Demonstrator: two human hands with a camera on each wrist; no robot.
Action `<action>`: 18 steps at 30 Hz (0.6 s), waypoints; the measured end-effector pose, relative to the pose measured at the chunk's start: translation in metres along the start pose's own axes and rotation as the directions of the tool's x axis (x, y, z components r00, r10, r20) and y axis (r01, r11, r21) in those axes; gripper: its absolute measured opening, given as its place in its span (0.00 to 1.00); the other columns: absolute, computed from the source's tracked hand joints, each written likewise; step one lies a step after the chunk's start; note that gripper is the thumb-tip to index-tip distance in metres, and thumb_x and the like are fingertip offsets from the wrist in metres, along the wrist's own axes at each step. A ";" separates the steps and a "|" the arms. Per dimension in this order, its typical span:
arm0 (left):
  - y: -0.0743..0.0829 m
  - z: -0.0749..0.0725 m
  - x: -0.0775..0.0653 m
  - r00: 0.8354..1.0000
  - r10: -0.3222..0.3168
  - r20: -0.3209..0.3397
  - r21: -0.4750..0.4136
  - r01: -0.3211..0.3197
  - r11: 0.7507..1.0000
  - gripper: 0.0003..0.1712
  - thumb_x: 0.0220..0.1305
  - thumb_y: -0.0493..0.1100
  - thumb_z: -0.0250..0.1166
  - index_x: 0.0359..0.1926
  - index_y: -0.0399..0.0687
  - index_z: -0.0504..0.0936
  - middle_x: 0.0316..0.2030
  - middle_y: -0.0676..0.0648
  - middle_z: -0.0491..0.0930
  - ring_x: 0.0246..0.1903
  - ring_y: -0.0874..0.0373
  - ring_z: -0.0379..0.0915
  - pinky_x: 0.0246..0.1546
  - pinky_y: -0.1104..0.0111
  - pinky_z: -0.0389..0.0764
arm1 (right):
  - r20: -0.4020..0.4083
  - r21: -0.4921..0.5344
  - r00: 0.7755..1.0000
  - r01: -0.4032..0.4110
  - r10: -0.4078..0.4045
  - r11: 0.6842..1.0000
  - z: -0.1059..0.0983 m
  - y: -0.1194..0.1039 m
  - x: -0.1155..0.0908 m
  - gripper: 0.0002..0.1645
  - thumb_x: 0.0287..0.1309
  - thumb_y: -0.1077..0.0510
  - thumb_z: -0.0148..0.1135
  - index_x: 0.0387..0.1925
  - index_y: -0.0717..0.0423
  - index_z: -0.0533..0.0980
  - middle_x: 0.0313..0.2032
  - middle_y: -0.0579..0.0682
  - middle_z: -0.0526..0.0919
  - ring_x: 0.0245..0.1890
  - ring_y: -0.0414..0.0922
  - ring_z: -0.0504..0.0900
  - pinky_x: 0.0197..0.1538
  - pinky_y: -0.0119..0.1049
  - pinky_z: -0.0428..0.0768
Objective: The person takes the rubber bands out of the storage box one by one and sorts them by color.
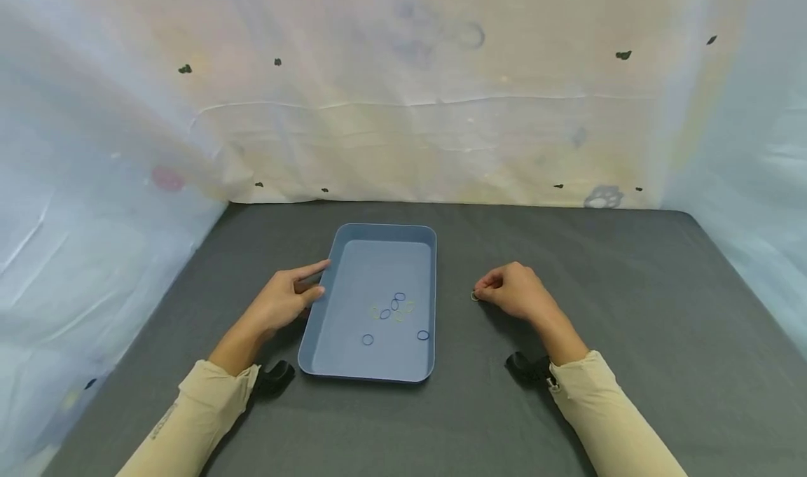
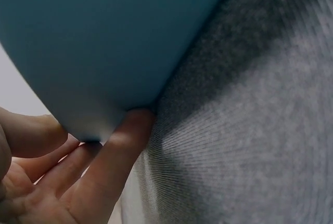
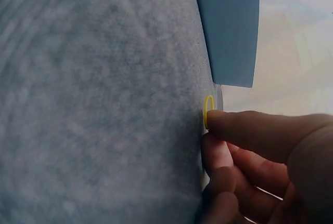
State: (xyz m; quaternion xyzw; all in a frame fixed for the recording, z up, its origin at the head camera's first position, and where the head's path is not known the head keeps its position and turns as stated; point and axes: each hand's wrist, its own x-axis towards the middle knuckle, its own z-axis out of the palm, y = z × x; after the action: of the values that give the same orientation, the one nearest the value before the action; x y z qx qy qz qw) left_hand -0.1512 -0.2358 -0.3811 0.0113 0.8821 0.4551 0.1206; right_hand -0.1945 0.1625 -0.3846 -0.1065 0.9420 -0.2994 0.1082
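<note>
A shallow blue-grey tray (image 1: 378,233) lies on the dark grey cloth, with several thin rings like small rubber bands in it, some dark blue (image 1: 368,340), some yellow (image 1: 399,316). At the tray's left side is my left hand (image 1: 280,298), its fairly straight fingers touching the outer wall; the left wrist view shows a fingertip (image 2: 138,122) low against that wall. Right of the tray, my right hand (image 1: 515,291) pinches a small yellow band (image 3: 209,104) between thumb and index finger, close to the cloth. The other right fingers are curled.
Grey cloth (image 1: 630,309) covers the table around the tray. Pale printed sheeting (image 1: 403,148) hangs behind the far edge and at both sides. A black strap-like piece (image 1: 526,368) sits at the right wrist, another (image 1: 275,379) at the left.
</note>
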 end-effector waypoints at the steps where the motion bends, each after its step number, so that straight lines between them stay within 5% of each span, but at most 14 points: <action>1: 0.000 0.000 0.000 1.000 0.001 -0.001 0.000 -0.001 1.000 0.33 0.74 0.39 0.58 0.76 0.57 0.62 0.71 0.34 0.65 0.62 0.39 0.74 0.46 0.56 0.86 | -0.001 0.004 1.000 0.002 -0.002 1.000 0.000 0.000 0.000 0.07 0.62 0.54 0.66 0.36 0.49 0.88 0.37 0.47 0.90 0.31 0.40 0.79 0.34 0.33 0.75; 18: -0.001 0.001 0.002 1.000 -0.010 0.016 -0.013 0.010 1.000 0.33 0.74 0.41 0.58 0.76 0.60 0.61 0.71 0.33 0.64 0.63 0.38 0.73 0.46 0.56 0.86 | -0.001 0.016 1.000 -0.008 0.008 1.000 0.000 0.001 -0.001 0.07 0.62 0.53 0.67 0.36 0.47 0.89 0.40 0.49 0.90 0.32 0.40 0.80 0.33 0.32 0.75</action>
State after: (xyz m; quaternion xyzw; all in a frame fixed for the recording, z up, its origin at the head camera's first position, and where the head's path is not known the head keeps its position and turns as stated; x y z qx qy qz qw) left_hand -0.1533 -0.2357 -0.3831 0.0096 0.8782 0.4603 0.1299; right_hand -0.1940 0.1634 -0.3855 -0.1015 0.9400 -0.3066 0.1098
